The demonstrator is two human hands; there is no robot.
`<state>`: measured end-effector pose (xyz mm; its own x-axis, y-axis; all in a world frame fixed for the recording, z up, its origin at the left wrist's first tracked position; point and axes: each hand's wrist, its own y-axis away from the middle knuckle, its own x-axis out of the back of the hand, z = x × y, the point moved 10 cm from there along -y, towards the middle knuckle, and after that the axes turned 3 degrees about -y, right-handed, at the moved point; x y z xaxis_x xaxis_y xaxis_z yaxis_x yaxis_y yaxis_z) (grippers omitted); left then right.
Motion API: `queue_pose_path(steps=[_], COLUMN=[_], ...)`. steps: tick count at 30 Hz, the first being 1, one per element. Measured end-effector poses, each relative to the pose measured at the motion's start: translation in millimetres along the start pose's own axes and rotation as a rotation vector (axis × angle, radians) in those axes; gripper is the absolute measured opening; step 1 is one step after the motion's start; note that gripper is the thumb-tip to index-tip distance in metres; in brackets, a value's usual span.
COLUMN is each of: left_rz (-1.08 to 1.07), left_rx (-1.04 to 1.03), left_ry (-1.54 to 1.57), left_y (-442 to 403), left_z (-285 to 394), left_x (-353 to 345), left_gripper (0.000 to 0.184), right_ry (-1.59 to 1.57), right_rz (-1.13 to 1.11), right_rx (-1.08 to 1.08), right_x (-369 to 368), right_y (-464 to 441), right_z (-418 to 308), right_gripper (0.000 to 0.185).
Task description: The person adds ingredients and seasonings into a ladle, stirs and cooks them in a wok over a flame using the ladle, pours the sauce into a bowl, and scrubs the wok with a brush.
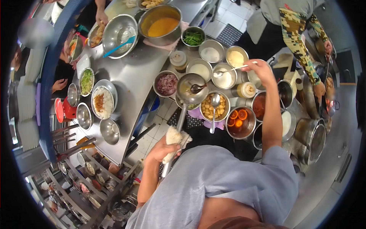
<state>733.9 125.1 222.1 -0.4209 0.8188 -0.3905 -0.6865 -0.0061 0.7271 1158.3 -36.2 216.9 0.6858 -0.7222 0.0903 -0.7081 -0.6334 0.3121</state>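
My left hand (163,150) is closed around a white cloth (173,139) wrapped on the handle of a long-handled metal pan (183,86). Some dark brown liquid lies in the pan, which hangs over the edges of nearby containers. With my right hand (261,70) I grip the end of a metal spoon (238,68). Its bowl dips into a metal container of white powder (223,80). Close by are a pale yellow powder tub (236,57), two more containers of white contents and a squeeze bottle (246,90) with a cream lid.
Chopped red onion (166,84), fried cubes with a spoon (214,107) and orange slices in red liquid (240,118) surround the pan. A steel table (141,72) at left bears a rice plate (102,102) and bowls. A co-worker's patterned sleeve (299,42) is at right.
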Motion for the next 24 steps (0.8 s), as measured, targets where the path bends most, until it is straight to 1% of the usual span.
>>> queue_pose_path(steps=[1,3,4,5,6,7,8,9,11,16,18,21,24], left_rz=[0.012,-0.097,-0.128,-0.158,-0.152,-0.143,-0.146,-0.162,-0.147,-0.083,-0.163,-0.157,-0.112], left_rx=[-0.009,0.012,0.013,0.014,0.02,0.03,0.039,0.043,0.025,0.043,0.014,0.009,0.006], left_ry=[0.002,-0.029,-0.03,-0.05,-0.012,0.028,0.04,0.025,0.026,0.041,0.094,0.128,0.121], left_y=[-7,-26,-33,-34,-32,-31,-33,-33,-28,-22,-21,-20,-19], left_z=[4,6,8,13,19,21,18,18,22,11,11,5,2], left_x=[0,-12,-18,-25,-30,-33,-33,-36,-39,-33,-38,-37,-32], left_gripper=[0.059,0.057,0.058,0.058,0.06,0.062,0.067,0.067,0.068,0.067,0.055,0.054,0.054], right_ry=[0.014,0.118,0.114,0.11,0.268,0.282,0.399,0.422,0.532,0.562,0.568,0.516,0.348], right_rz=[0.016,0.197,0.25,0.311,0.348,0.372,0.407,0.426,0.416,0.422,0.421,0.403,0.38], right_rx=[0.048,0.063,0.071,0.077,0.101,0.139,0.118,0.092,0.092,0.087,0.09,0.047,0.023], right_x=[8,22,30,40,52,61,60,61,56,57,59,63,72], right_y=[6,17,17,15,8,-2,0,-8,-10,-17,-18,-19,-25], right_z=[-10,-28,-29,-23,-14,1,-6,1,-1,3,5,13,35], right_gripper=[0.026,0.03,0.03,0.031,0.033,0.034,0.035,0.034,0.033,0.034,0.035,0.034,0.031])
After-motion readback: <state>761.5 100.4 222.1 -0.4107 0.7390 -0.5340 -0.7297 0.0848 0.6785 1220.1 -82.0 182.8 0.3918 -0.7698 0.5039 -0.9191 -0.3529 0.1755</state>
